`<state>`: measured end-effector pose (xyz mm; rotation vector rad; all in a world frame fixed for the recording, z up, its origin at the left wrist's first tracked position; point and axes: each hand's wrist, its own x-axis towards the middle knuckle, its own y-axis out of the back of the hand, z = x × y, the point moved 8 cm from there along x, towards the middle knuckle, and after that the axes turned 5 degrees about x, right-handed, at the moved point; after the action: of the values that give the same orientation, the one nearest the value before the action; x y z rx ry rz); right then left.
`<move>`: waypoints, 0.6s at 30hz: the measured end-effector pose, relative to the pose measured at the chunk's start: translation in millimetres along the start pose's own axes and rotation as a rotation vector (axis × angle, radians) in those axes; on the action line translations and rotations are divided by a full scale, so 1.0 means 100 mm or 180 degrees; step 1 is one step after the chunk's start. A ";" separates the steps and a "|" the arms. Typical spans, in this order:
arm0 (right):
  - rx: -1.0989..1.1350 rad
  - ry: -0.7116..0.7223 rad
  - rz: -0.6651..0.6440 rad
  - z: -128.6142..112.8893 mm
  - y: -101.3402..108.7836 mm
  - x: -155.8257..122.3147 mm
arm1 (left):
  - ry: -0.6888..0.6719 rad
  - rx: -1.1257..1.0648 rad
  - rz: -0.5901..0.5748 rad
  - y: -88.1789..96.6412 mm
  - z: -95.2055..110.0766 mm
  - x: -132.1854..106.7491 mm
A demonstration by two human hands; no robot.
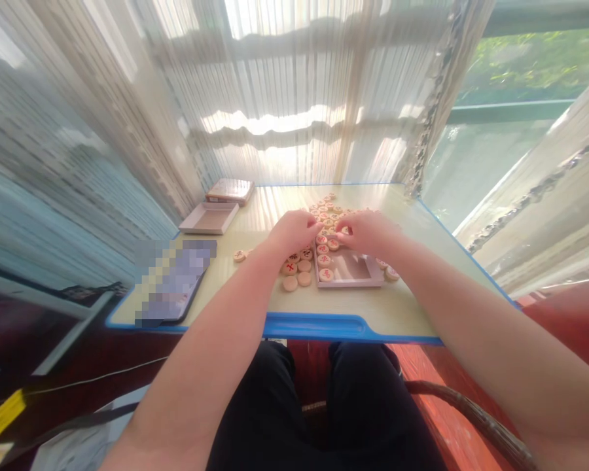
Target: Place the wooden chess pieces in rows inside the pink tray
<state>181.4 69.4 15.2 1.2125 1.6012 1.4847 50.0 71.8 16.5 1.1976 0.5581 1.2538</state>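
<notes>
A shallow pale box (358,278) lies on the small blue-edged table (319,320) and holds a few round wooden chess pieces (324,260) along its left side. My left hand (294,230) hovers at the box's left corner with its fingers curled over loose pieces (297,268). My right hand (368,230) is above the box's far edge, fingertips pinched on a small piece. A pile of several more wooden pieces (328,208) lies just beyond both hands.
A box lid (209,218) and another flat box (230,190) sit at the far left of the table. A dark phone or tablet (174,288) lies at the near left. One stray piece (239,256) is left of my hands. Sheer curtains (294,98) surround the table.
</notes>
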 end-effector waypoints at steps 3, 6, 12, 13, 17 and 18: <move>0.0002 0.0031 -0.0031 -0.02 -0.03 0.00 | -0.0005 -0.0009 0.0047 0.01 -0.01 0.00; 0.0059 -0.0004 0.0004 0.00 0.00 0.00 | -0.0005 0.0014 0.0093 0.03 -0.02 0.00; 0.0012 -0.0401 -0.0018 0.29 0.02 0.06 | -0.0020 0.0147 0.0014 -0.04 -0.02 0.01; -0.0055 -0.0439 0.0038 0.34 0.02 0.07 | -0.0025 0.0181 0.0023 -0.05 -0.02 0.01; -0.0138 -0.0711 0.0049 0.53 -0.11 0.14 | 0.0058 0.0222 0.0076 -0.04 -0.05 0.01; -0.0059 -0.0755 -0.0003 0.56 -0.14 0.16 | 0.0105 0.0220 0.0118 -0.03 -0.07 0.01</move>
<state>223.3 106.6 -6.0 1.3233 1.4263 1.2982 45.7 75.4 11.8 1.2516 0.6102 1.2966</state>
